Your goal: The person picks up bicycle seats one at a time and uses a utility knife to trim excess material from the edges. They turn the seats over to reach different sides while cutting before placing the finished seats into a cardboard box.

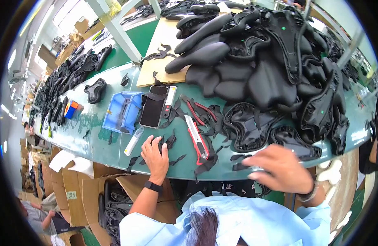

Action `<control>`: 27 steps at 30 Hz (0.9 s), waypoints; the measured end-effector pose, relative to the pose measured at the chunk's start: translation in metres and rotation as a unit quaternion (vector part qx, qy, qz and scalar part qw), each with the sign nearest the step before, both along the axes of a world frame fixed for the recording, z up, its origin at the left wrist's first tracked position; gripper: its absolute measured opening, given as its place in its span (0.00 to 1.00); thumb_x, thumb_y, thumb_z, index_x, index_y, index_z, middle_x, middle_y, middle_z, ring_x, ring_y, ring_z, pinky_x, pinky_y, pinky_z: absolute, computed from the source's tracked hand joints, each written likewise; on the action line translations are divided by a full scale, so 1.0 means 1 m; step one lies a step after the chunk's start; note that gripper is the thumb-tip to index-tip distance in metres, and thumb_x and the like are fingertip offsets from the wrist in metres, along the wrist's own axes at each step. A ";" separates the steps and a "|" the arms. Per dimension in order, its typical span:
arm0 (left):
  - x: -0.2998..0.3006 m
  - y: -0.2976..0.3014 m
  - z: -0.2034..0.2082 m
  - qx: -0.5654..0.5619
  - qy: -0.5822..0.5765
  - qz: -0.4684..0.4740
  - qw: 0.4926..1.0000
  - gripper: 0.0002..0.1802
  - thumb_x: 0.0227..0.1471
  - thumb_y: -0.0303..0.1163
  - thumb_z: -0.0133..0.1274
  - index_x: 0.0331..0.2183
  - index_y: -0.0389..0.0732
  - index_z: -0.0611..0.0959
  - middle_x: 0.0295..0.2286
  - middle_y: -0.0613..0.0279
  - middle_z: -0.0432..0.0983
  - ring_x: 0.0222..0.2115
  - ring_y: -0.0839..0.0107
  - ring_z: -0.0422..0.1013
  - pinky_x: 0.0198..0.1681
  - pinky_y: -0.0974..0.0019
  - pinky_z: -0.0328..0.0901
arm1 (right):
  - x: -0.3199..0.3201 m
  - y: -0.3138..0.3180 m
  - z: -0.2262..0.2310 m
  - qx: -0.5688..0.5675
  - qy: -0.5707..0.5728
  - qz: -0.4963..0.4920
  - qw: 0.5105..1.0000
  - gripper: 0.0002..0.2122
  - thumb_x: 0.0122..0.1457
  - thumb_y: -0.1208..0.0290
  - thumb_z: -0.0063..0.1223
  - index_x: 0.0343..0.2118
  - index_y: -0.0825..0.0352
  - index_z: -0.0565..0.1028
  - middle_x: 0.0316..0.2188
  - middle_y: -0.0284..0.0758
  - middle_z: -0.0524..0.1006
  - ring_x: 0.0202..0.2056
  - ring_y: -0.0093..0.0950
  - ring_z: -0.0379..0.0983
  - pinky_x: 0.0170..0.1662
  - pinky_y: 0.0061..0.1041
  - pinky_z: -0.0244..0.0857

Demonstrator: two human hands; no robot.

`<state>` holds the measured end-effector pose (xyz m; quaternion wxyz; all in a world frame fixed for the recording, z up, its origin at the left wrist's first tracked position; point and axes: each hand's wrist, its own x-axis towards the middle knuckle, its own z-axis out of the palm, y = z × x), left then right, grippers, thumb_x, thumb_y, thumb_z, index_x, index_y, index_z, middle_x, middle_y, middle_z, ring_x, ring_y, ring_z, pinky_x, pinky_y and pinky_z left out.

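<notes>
My left hand (155,159) lies on the green tabletop (103,143) with fingers spread, beside black scraps (171,141). My right hand (281,169) hovers over the front edge, slightly blurred. Its thumb and fingers are apart, and the fingertips are close to black strips (240,166); whether they touch cannot be made out. Between the hands lies a red utility knife (197,141). Red-handled pliers (197,111) rest behind it among more scraps. Two black bicycle saddles, one underside up (247,125) and another (295,141), sit just beyond my right hand.
A large heap of black saddles (254,69) covers the back right, partly on a wooden board (150,74). A blue tray (122,112), a phone (152,110) and a pale cutter (134,141) stand left of centre. Cardboard boxes (74,192) are below the edge.
</notes>
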<state>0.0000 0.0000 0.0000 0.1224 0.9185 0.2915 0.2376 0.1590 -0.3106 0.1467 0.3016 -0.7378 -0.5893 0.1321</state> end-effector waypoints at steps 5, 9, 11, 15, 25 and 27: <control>-0.027 -0.017 -0.005 -0.027 -0.045 -0.082 0.995 0.12 0.51 0.29 0.53 0.40 0.41 0.77 0.44 0.54 0.68 0.50 0.54 0.62 0.51 0.53 0.56 | -0.063 0.071 -0.053 0.097 -0.008 -0.108 0.989 0.13 0.57 0.65 0.56 0.42 0.65 0.75 0.32 0.37 0.73 0.36 0.37 0.70 0.37 0.36 0.67; -0.072 -0.053 0.001 -0.083 -0.053 -0.170 0.980 0.09 0.50 0.27 0.52 0.37 0.40 0.76 0.44 0.53 0.70 0.49 0.54 0.64 0.52 0.52 0.56 | -0.060 0.130 -0.121 0.062 -0.086 -0.257 0.961 0.18 0.54 0.67 0.58 0.46 0.66 0.71 0.35 0.42 0.74 0.38 0.41 0.71 0.40 0.36 0.68; -0.095 -0.068 0.014 -0.123 -0.061 -0.194 0.971 0.16 0.46 0.26 0.57 0.40 0.39 0.76 0.47 0.52 0.70 0.51 0.52 0.63 0.54 0.52 0.56 | -0.057 0.145 -0.139 -0.004 -0.141 -0.291 0.946 0.23 0.49 0.70 0.59 0.49 0.68 0.68 0.34 0.45 0.73 0.39 0.44 0.71 0.37 0.39 0.69; -0.115 -0.100 0.037 -0.235 -0.126 -0.146 0.953 0.17 0.48 0.26 0.58 0.41 0.36 0.75 0.46 0.52 0.71 0.48 0.58 0.67 0.50 0.59 0.62 | -0.050 0.141 -0.116 -0.047 0.041 -0.256 0.965 0.21 0.45 0.68 0.57 0.40 0.76 0.67 0.30 0.53 0.75 0.30 0.47 0.74 0.34 0.41 0.70; -0.006 -0.154 0.054 -0.292 -0.077 -0.291 0.908 0.20 0.51 0.29 0.58 0.45 0.34 0.72 0.45 0.50 0.70 0.44 0.56 0.68 0.42 0.61 0.65 | -0.085 -0.032 -0.052 0.231 0.447 -0.286 0.816 0.17 0.58 0.71 0.58 0.46 0.67 0.65 0.30 0.29 0.73 0.23 0.17 0.70 0.26 0.16 0.64; 0.034 -0.170 0.048 -0.340 -0.110 -0.213 0.909 0.30 0.49 0.34 0.62 0.50 0.33 0.69 0.48 0.46 0.68 0.48 0.52 0.66 0.47 0.58 0.64 | -0.084 -0.063 -0.069 0.216 0.468 -0.326 0.792 0.16 0.58 0.73 0.55 0.47 0.68 0.65 0.32 0.33 0.75 0.25 0.19 0.73 0.29 0.18 0.68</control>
